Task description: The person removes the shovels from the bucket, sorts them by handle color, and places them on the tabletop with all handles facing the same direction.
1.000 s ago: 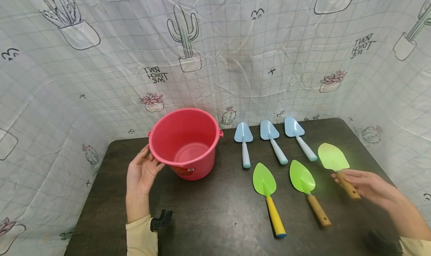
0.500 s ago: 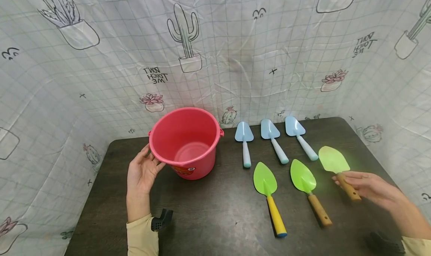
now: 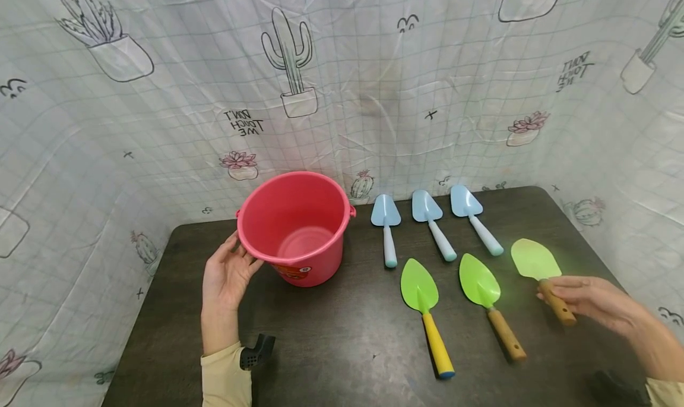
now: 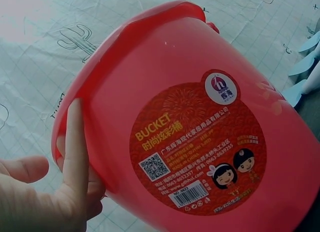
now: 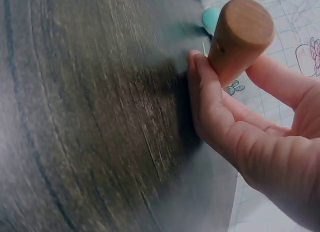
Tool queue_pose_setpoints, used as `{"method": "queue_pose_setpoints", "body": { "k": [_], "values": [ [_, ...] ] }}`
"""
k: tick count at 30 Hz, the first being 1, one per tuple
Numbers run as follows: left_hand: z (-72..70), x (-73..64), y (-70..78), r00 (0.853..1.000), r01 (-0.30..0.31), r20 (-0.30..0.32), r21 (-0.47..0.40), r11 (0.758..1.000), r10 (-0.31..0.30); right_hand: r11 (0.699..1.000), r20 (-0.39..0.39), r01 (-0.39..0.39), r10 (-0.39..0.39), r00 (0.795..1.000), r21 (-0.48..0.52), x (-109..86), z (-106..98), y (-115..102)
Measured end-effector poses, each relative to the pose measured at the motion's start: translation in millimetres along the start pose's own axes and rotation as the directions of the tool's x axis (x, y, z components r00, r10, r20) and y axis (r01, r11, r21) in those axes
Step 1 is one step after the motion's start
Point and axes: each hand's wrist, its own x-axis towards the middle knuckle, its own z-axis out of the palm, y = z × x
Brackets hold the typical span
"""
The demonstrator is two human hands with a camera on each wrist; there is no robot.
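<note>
My left hand (image 3: 230, 276) is at the near left of a pink bucket (image 3: 320, 264), palm turned up. Its fingers touch the outside under the rim; in the left wrist view one straight finger (image 4: 76, 142) lies against the wall, and the thumb stays apart. My right hand (image 3: 593, 297) pinches the wooden handle of a light green hand trowel (image 3: 537, 259) at the table's right side. The right wrist view shows the round end of that wooden handle (image 5: 245, 25) between thumb and fingers, over the table.
Three light blue trowels (image 3: 426, 208) lie in a back row on the dark table (image 3: 320, 347). In front lie a green trowel with a yellow handle (image 3: 419, 285) and another with a wooden handle (image 3: 479, 282). A patterned cloth (image 3: 363, 68) hangs behind and at the sides.
My right hand and its trowel have shifted slightly right and toward the near edge. The left hand and bucket stay as they were.
</note>
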Motion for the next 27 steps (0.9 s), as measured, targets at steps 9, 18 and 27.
{"method": "queue_pose_setpoints", "body": {
  "k": [9, 18, 27],
  "values": [
    [0.9, -1.5, 0.4, 1.000, -0.010, 0.014, -0.038, 0.999, 0.010, 0.903, -0.297, -0.145, 0.021, 0.955, -0.403, -5.4, 13, -8],
    [1.3, -4.2, 3.8, 0.998, -0.055, -0.034, -0.003, 0.998, 0.055, 0.746, -0.373, -0.265, 0.023, 0.927, -0.611, -1.8, 40, -18],
    [-1.4, -5.6, 7.0, 0.997, -0.070, -0.043, -0.012, 0.997, 0.069, 0.665, -0.401, -0.279, -0.034, 0.915, -0.693, 0.0, 48, -18]
  ]
}}
